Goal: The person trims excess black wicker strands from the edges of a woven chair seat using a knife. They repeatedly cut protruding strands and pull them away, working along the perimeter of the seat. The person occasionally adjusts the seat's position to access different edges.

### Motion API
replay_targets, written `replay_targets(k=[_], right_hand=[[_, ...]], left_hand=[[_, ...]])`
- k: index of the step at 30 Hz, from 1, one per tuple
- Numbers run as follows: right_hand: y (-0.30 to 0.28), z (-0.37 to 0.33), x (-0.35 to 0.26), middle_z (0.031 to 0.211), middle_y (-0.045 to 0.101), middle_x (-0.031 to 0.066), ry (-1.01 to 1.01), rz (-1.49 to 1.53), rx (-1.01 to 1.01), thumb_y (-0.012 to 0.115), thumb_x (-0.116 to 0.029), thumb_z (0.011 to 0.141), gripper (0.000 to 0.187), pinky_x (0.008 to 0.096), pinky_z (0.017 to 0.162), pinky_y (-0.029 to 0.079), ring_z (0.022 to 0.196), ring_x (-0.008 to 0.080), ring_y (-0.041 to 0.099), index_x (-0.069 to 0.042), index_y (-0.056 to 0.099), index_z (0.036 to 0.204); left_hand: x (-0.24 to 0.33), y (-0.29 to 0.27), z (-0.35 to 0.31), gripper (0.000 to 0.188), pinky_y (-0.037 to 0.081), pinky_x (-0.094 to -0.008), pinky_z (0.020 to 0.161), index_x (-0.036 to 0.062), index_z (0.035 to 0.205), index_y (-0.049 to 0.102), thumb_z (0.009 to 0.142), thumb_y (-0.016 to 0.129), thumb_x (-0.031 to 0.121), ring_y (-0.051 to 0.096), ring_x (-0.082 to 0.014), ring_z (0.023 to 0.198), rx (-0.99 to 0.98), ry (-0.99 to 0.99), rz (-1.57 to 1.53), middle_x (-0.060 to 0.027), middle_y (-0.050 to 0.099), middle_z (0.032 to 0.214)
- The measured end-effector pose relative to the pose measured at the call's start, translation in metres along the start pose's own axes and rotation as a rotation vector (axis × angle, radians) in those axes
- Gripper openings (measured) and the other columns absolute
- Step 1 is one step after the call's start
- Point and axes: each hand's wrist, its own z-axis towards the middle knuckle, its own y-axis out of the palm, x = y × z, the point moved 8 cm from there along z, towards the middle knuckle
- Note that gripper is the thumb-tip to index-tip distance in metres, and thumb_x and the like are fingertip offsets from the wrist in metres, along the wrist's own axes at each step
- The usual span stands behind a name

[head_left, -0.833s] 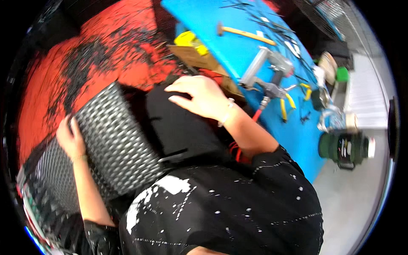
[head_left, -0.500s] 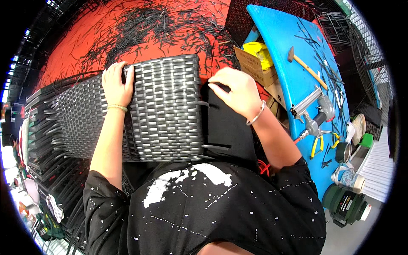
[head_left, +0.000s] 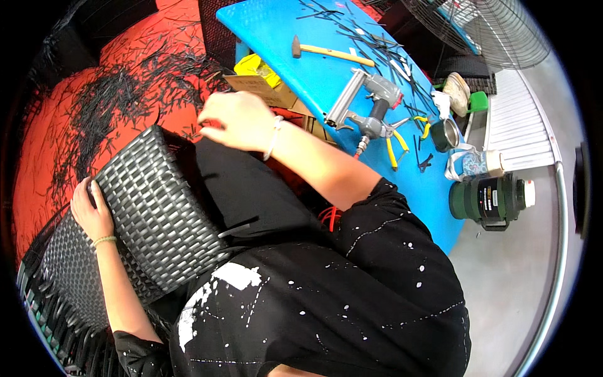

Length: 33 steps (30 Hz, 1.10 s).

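Across my lap, toward the left, lies a woven wicker piece of glossy black plastic strips. My left hand grips its far edge, fingers over the rim and thumb apart on the near side. My right hand hovers beyond the panel's right corner, above my black-clothed leg. Its fingers are bent, with a gap between thumb and forefinger; I see nothing held there. The undersides of both hands are hidden.
A blue table stands at right with a hammer, a nail gun, yellow-handled pliers and black strips. A cardboard box sits beside it. Strip scraps litter the red floor. A green jug and fan are farther right.
My view has swung right, so the panel sits lower left and looks tilted. My right hand has moved away from the panel's edge toward the table. My left hand keeps its grip.
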Motion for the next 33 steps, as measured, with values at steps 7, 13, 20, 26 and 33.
replay_targets(k=[7, 13, 20, 26, 33], right_hand=[[-0.113, -0.088, 0.145, 0.106, 0.07, 0.011, 0.441, -0.451, -0.007, 0.068, -0.036, 0.085, 0.032, 0.0415, 0.086, 0.053, 0.098, 0.0313, 0.066, -0.011, 0.073, 0.104], [-0.202, -0.177, 0.203, 0.104, 0.071, 0.0127, 0.802, -0.51, 0.039, 0.065, -0.036, 0.084, 0.03, 0.0417, 0.086, 0.054, 0.097, 0.0321, 0.067, -0.013, 0.074, 0.102], [-0.251, -0.333, 0.239, 0.092, 0.071, 0.0166, 1.144, -0.566, 0.014, 0.061, -0.03, 0.085, 0.026, 0.0429, 0.082, 0.054, 0.091, 0.035, 0.068, -0.01, 0.074, 0.095], [-0.243, -0.449, 0.258, 0.08, 0.072, 0.0135, 1.507, -0.502, 0.036, 0.062, -0.041, 0.087, 0.034, 0.0412, 0.081, 0.054, 0.085, 0.03, 0.071, -0.009, 0.076, 0.09], [-0.242, -0.408, 0.29, 0.089, 0.074, 0.0146, 1.47, -0.667, -0.054, 0.061, -0.066, 0.081, 0.064, 0.0404, 0.087, 0.053, 0.092, 0.0289, 0.071, -0.005, 0.076, 0.093]], left_hand=[[-0.002, 0.006, -0.004, 0.034, 0.04, -0.0398, 0.101, 0.0054, 0.119, 0.064, 0.103, 0.049, 0.031, 0.059, -0.0289, 0.113, -0.018, -0.003, -0.001, -0.0115, 0.065, 0.119], [-0.012, 0.016, -0.002, 0.034, 0.04, -0.0394, 0.101, 0.0055, 0.119, 0.065, 0.102, 0.051, 0.031, 0.059, -0.028, 0.113, -0.012, 0.002, -0.004, -0.0111, 0.066, 0.12], [-0.02, 0.021, 0.0, 0.036, 0.039, -0.039, 0.103, 0.0053, 0.121, 0.064, 0.102, 0.05, 0.033, 0.059, -0.0265, 0.114, -0.045, 0.011, -0.028, -0.0103, 0.065, 0.121], [-0.017, 0.02, -0.003, 0.035, 0.04, -0.0391, 0.101, 0.005, 0.121, 0.063, 0.102, 0.051, 0.033, 0.059, -0.0273, 0.113, -0.019, 0.024, 0.004, -0.0102, 0.066, 0.12], [-0.024, 0.019, -0.001, 0.032, 0.047, -0.0406, 0.092, 0.0023, 0.113, 0.067, 0.098, 0.057, 0.029, 0.064, -0.0313, 0.104, 0.022, 0.023, -0.035, -0.015, 0.069, 0.112]])
